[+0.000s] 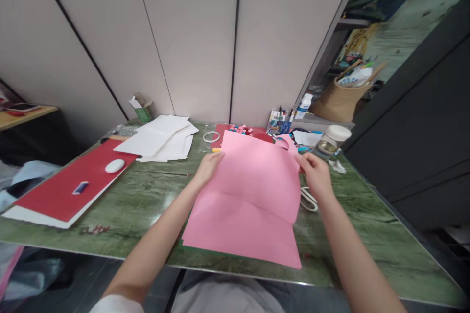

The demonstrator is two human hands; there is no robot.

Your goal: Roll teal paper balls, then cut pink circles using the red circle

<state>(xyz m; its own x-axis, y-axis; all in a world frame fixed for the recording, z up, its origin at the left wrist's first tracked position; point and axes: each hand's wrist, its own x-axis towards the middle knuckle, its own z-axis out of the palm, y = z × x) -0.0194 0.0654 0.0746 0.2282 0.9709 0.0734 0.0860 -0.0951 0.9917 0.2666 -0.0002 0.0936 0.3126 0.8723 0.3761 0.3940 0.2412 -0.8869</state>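
Note:
A pink sheet of paper [257,166] is raised at its far half between my two hands, its surface slightly bowed. My left hand [209,168] pinches its left edge near the top. On the opposite side, my right hand [314,171] grips the upper right edge between thumb and fingers. The nearer pink paper [242,234] lies flat at the table's front, over something green that barely shows. A line crosses the pink between the two parts; I cannot tell whether it is a crease or a second sheet's edge. White scissor handles [309,200] show beside my right wrist.
White papers [161,139] lie at the back left of the green table [135,205], beside a red sheet [73,176] bearing a white oval object [115,166]. A white-lidded jar [330,141] stands behind my right hand. Pens in a box [281,121] stand farther back.

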